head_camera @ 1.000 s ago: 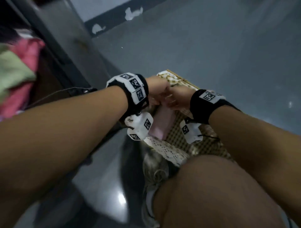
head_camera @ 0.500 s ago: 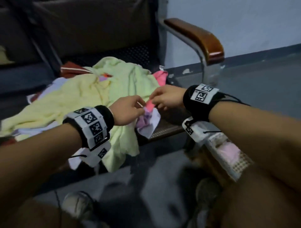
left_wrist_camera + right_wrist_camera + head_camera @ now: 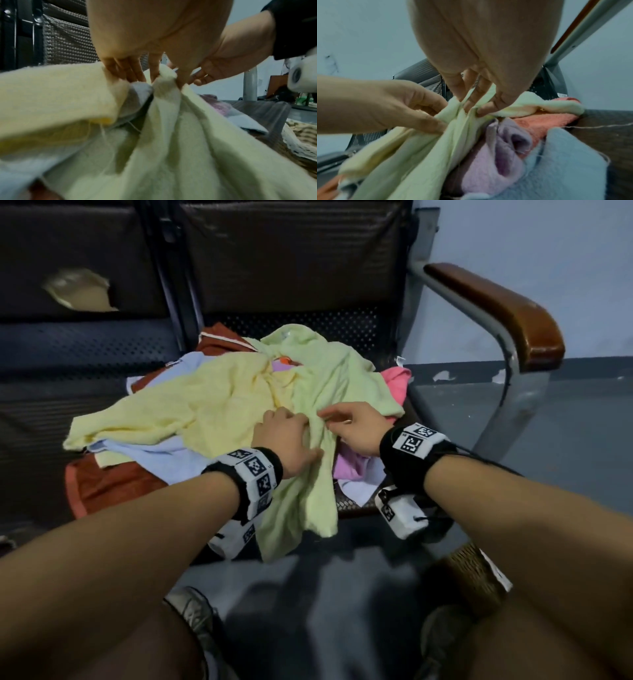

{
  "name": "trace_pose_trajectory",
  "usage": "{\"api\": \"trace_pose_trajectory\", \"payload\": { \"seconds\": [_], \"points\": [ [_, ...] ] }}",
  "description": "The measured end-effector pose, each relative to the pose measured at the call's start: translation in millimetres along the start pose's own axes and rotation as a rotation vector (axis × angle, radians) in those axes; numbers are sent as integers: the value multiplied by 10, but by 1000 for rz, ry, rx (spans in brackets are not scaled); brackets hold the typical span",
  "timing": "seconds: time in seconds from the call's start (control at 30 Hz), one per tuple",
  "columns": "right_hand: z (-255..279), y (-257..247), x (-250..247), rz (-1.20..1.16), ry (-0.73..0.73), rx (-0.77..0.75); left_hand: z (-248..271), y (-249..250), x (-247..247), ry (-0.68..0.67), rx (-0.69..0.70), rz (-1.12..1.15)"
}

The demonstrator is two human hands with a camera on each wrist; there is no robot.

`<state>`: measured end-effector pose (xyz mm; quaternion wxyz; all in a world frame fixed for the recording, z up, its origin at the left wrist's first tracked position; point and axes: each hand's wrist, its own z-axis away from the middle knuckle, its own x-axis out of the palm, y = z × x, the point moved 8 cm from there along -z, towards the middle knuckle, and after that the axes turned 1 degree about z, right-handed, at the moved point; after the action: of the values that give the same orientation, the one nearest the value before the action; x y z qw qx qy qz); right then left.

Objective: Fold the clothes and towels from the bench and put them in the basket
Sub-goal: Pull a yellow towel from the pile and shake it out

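Basket beside bunched green towel.

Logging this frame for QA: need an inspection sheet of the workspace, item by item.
Surface: dark perforated bench seat, mostly covered by laundry.
Job's things: pale green towel on top, front edge hanging off the seat; yellow towel beside it; lilac cloth, pink towel, light blue cloth underneath; basket on the floor, lower right.
Clutter: rust-red garment under the pile.
Grips: left hand and right hand both pinch the green towel.
Cables: thin black lead at right wristband.
Surroundings: wooden armrest, grey floor.
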<state>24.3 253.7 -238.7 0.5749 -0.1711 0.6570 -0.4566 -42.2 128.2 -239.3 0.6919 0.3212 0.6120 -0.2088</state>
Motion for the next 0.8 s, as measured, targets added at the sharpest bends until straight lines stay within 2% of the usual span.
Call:
{"api": "trace_pose_trajectory", "payload": {
  "seconds": [0.1,0.23,0.33,0.4,0.5,0.6,0.7,0.8],
  "points": [
    [11,-70,-105,-30,33,-26,-35,-10,-205,139,49,221],
    [85,-138,-272,185,93,-134,-13,46,-453,129,38,822],
    [68,-48,-344,231,117,-91,30,192,-612,108,34,1167],
    [55,-50,-428,269,205,-90,42,210,-703,121,44,1168],
    [78,-164,-528,205,313,-171,31,130,-700,81,63,985],
    [78,-361,-461,149,229,-282,85,211,-628,-50,176,883],
    [-17,-405,-318,358,84,-254,193,329,-647,-134,241,888],
    [-54,-388,-400,651,98,-292,167,160,-741,-90,164,914]
  ]
}}
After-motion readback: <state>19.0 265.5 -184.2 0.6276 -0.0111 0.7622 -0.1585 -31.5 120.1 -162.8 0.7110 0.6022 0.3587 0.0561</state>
